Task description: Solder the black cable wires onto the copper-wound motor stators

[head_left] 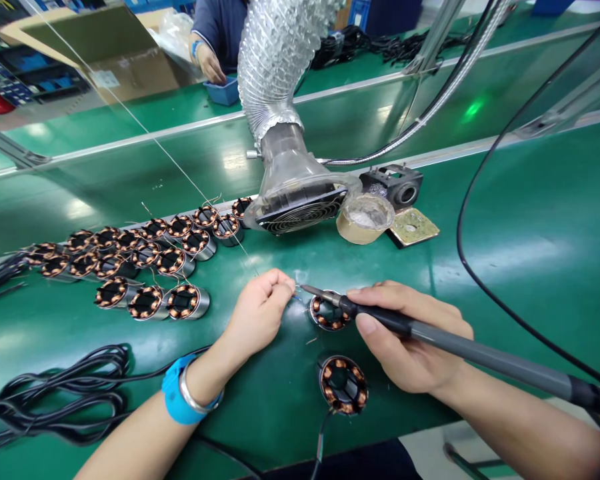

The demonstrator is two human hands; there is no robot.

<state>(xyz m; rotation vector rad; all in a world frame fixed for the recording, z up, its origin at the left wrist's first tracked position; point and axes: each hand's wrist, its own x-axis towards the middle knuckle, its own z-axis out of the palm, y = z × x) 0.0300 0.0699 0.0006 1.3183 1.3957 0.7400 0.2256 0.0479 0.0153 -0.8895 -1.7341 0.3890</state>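
Observation:
My right hand (415,333) is closed around a soldering iron (380,317), its tip pointing left, just beside the fingertips of my left hand (260,310). That left hand is closed in a pinch on thin solder wire (180,167), which runs down from the upper left. Fine wire ends, one bluish, show by the fingertips; which of them the fingers also grip is hard to make out. Partly hidden under the iron sits a motor stator (324,317) with copper windings. A second stator (343,385), with a black cable attached, lies nearer to me.
Several stators (183,301) stand in rows at the left. Black cable (95,393) lies coiled at front left. A fume extractor hood (300,193) hangs ahead, beside a round tub (365,220) and an iron stand (395,187). Across the bench, a co-worker's hand (210,65) reaches toward a blue bin (223,91).

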